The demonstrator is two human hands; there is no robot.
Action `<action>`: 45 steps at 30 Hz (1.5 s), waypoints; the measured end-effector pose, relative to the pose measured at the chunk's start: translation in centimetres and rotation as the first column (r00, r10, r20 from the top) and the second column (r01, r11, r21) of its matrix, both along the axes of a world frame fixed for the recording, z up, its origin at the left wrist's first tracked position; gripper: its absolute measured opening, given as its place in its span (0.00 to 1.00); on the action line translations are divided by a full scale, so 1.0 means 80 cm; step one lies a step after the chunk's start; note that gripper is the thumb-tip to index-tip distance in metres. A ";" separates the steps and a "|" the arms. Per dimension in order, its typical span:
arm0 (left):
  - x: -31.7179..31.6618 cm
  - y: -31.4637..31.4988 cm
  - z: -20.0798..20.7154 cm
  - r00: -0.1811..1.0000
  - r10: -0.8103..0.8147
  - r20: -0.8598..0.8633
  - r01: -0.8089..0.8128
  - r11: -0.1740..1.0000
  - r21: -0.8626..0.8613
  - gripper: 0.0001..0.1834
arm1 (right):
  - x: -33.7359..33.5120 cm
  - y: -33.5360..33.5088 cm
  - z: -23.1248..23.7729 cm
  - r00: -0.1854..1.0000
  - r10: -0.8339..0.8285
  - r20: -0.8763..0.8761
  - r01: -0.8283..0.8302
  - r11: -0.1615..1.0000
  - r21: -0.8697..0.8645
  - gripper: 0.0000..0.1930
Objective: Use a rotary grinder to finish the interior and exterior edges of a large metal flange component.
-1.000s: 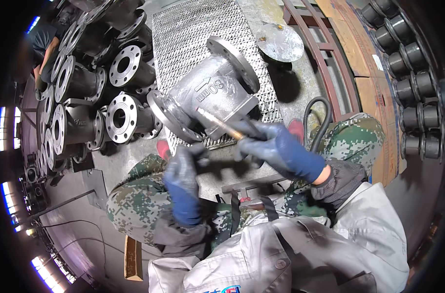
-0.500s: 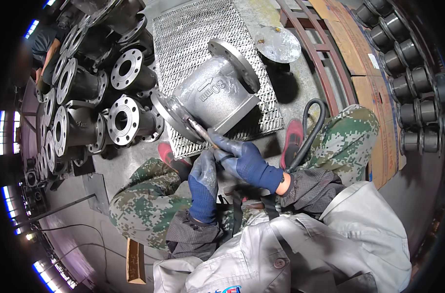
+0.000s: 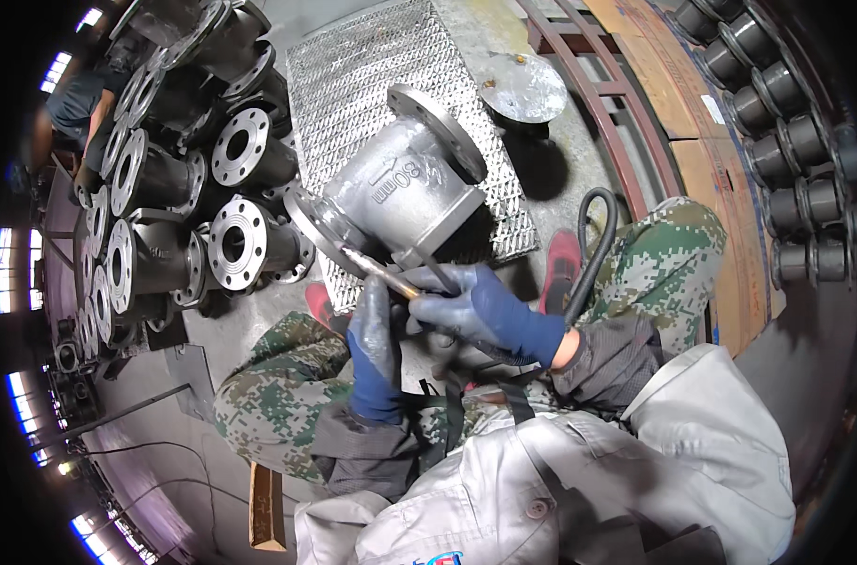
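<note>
While right hand (image 3: 480, 315) grips tool (image 3: 381, 272), casting (image 3: 405, 184) lies forward-left.

Dressed in a pale grey cloth jacket (image 3: 635, 452) with a round button (image 3: 539, 508) and, forward of the jacket, in dark checked sleeves (image 3: 605, 365), grey-coated blue gloves (image 3: 515, 325), green camouflage trousers (image 3: 673, 254) and red-and-black shoes (image 3: 562, 264).
</note>
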State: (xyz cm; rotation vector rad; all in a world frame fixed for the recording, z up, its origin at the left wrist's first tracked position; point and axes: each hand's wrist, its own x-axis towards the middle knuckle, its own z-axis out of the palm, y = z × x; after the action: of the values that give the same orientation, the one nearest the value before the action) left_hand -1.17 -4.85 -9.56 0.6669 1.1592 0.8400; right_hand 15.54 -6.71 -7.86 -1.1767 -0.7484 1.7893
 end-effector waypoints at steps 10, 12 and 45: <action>0.004 0.013 0.009 0.941 -0.024 -0.337 0.290 0.565 0.772 0.27 | 0.022 0.011 0.007 0.865 0.317 -0.390 -0.400 0.903 -0.155 0.35; 0.006 0.019 0.033 0.982 -0.174 0.077 0.147 0.952 0.269 0.28 | 0.023 0.015 0.004 0.829 0.429 -0.358 -0.493 0.863 -0.107 0.31; 0.063 -0.068 -0.062 0.844 -0.499 -0.195 0.526 0.841 0.125 0.15 | 0.031 0.011 -0.013 0.828 -0.332 0.451 0.126 0.895 0.428 0.29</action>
State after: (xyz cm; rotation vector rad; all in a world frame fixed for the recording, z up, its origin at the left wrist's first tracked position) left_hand 3.85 -10.26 -14.54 1.1486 0.9769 0.4327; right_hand 18.03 -5.79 -8.91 -1.4187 -1.1474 1.0528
